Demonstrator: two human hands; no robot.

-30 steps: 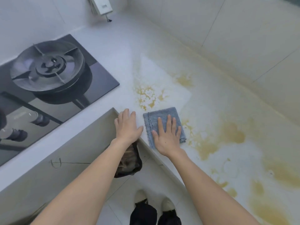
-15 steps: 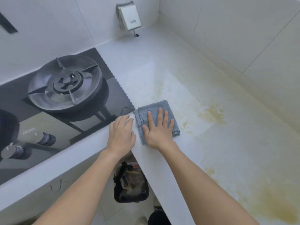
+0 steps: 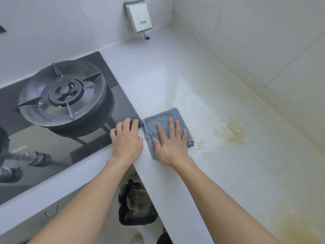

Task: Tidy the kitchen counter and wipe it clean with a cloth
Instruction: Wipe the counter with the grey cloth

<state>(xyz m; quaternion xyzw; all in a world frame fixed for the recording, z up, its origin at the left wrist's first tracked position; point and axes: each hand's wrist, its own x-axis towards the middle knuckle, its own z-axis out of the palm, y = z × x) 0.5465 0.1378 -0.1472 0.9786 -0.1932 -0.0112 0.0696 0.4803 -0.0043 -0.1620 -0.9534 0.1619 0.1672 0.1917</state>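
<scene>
Counter point(image 3: 175, 71), white and L-shaped, dominates the kitchen corner, its right stretch marked by several yellowish stains point(image 3: 230, 132) that the wiping evidently has yet to clear. One black glass stove point(image 3: 98, 138) is set into the left run, carrying one round burner point(image 3: 61, 93) and two knobs point(image 3: 39, 158) at its front. One white box point(image 3: 139, 17) hangs on the tiled wall behind. One dark bin point(image 3: 135, 205) with rubbish sits on the floor below the inner corner. One folded blue cloth point(image 3: 162, 118) lies flat on the counter just beside the stove's corner. The right hand point(image 3: 169, 145) presses on it with fingers spread, palm down, apparently to scrub. The left hand point(image 3: 126, 140), fingers loosely curled and holding nothing, rests on the counter edge and stove corner, seemingly for support.
</scene>
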